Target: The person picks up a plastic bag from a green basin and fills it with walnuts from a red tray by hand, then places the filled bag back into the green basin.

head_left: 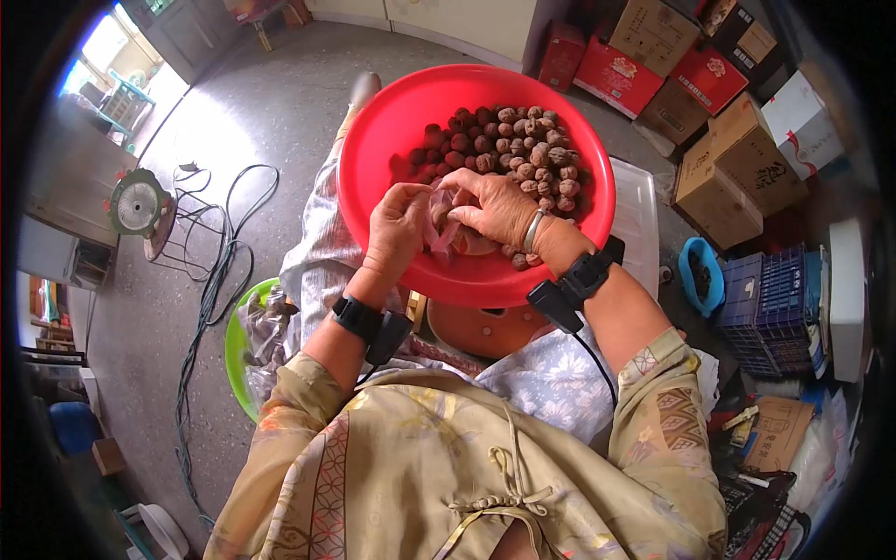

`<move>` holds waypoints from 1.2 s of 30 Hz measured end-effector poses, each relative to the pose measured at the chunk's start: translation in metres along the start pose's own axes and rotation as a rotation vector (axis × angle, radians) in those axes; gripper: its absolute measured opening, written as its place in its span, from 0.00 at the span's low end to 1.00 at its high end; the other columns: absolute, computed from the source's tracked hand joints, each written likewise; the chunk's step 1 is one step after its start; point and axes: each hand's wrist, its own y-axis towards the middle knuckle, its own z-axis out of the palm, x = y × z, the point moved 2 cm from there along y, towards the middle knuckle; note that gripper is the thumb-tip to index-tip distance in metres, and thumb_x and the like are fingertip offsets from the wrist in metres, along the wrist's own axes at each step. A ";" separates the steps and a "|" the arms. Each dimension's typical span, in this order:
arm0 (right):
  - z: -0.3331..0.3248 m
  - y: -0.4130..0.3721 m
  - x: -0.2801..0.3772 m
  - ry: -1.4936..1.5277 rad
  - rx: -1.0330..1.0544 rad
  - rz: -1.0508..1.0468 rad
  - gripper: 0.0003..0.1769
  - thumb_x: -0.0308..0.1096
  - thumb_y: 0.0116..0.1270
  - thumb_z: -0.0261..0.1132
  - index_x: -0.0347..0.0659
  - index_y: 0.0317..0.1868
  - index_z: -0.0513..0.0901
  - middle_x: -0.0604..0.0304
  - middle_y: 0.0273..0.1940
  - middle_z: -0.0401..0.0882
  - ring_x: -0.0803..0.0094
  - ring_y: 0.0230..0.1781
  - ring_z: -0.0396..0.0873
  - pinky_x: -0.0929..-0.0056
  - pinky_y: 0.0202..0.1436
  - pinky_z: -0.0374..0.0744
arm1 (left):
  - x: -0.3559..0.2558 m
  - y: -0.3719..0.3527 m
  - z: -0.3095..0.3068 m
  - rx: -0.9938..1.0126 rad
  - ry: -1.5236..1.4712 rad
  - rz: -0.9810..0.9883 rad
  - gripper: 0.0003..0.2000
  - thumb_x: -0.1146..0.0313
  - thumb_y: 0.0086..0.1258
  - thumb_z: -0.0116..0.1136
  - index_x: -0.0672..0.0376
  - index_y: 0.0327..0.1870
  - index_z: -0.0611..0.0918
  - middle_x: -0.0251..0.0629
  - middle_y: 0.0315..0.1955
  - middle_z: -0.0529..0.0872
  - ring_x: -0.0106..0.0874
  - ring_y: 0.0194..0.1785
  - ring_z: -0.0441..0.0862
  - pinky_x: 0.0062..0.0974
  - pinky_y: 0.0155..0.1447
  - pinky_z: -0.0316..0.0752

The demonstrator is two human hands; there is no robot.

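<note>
A wide red basin (383, 121) rests over my lap, with many brown walnuts (537, 154) heaped toward its far right side. Low in the basin, a thin see-through plastic bag (439, 245) hangs between my hands. The closed fingertips of my left hand (399, 222) pinch the bag's edge. My right hand (499, 210), with a bracelet at the wrist, curls its thumb and fingers around a walnut (442, 207) at the bag's mouth. The bag and fingers partly hide this walnut. A few walnuts lie below my right wrist.
Left of my leg, a green basin (235, 359) holds crumpled plastic bags. Dark cables (219, 271) run across the floor near a round fan-like device (140, 203). Cardboard boxes (747, 168), blue crates (761, 299) and a blue basket (700, 275) stand at right.
</note>
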 end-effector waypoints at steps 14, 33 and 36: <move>-0.043 -0.017 -0.051 -0.333 0.035 0.226 0.11 0.36 0.58 0.72 0.39 0.36 0.84 0.52 0.34 0.85 0.60 0.37 0.83 0.63 0.44 0.81 | 0.005 0.004 -0.011 0.003 0.012 -0.019 0.05 0.70 0.77 0.55 0.60 0.45 0.81 0.27 0.23 0.80 0.14 0.20 0.72 0.15 0.21 0.65; -0.019 -0.027 -0.066 -0.648 0.300 0.527 0.19 0.33 0.55 0.68 0.36 0.47 0.86 0.42 0.49 0.84 0.50 0.53 0.83 0.61 0.56 0.81 | 0.011 0.010 -0.011 -0.016 0.222 -0.055 0.06 0.69 0.74 0.59 0.62 0.44 0.83 0.29 0.28 0.84 0.16 0.27 0.77 0.17 0.28 0.73; -0.030 -0.028 -0.056 -0.512 0.169 0.402 0.16 0.33 0.55 0.66 0.36 0.45 0.84 0.41 0.44 0.85 0.48 0.49 0.84 0.59 0.54 0.81 | 0.024 0.012 -0.012 0.002 0.232 0.014 0.08 0.69 0.73 0.59 0.63 0.45 0.84 0.31 0.30 0.86 0.18 0.32 0.81 0.19 0.34 0.77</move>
